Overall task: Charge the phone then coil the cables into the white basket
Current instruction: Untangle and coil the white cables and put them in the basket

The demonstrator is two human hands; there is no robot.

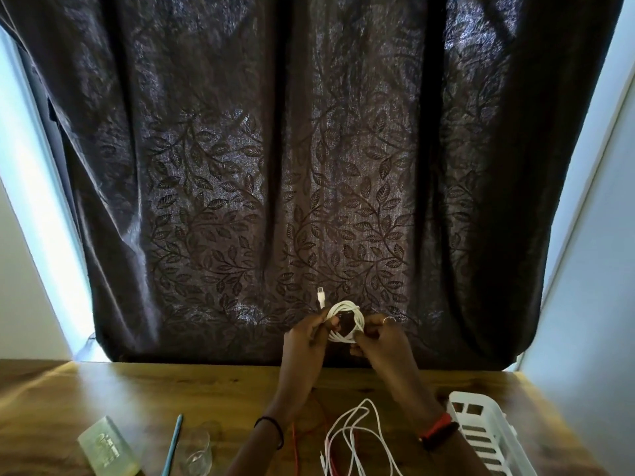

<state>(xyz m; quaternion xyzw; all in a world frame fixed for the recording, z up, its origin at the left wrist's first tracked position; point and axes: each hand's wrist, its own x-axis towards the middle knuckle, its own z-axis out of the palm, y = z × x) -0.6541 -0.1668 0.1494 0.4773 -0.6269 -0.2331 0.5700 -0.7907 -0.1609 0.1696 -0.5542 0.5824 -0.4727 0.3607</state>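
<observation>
Holding the coil (345, 322) up before the curtain (309, 166), above the bench's (137, 383) far edge, we have it clamped from both sides. The left hand (305, 333) pinches its left rim between the fingers (319, 325), and the right hand (381, 338) curls round its lower right. One plug (320, 292) sticks up free just left of the loops.

We judge this to be the finishing of one cable's coil. To do it well, we should make the left pinch span every loop so none springs out. The right hand can then wrap the free tail round the bundle, snug but without kinking it at the plug.

The basket (481, 438) stands at the bench's near right corner, by the right forearm. Lowering the coil in, not dropping it, should hold the loops together.

A loose white cable (347, 438) and a red cable (295, 438) lie tangled at the near edge, not yet coiled. Left of them stand a glass (199, 448), a pen (173, 444) and a pale slab (106, 448); we cannot tell whether that is the phone.
</observation>
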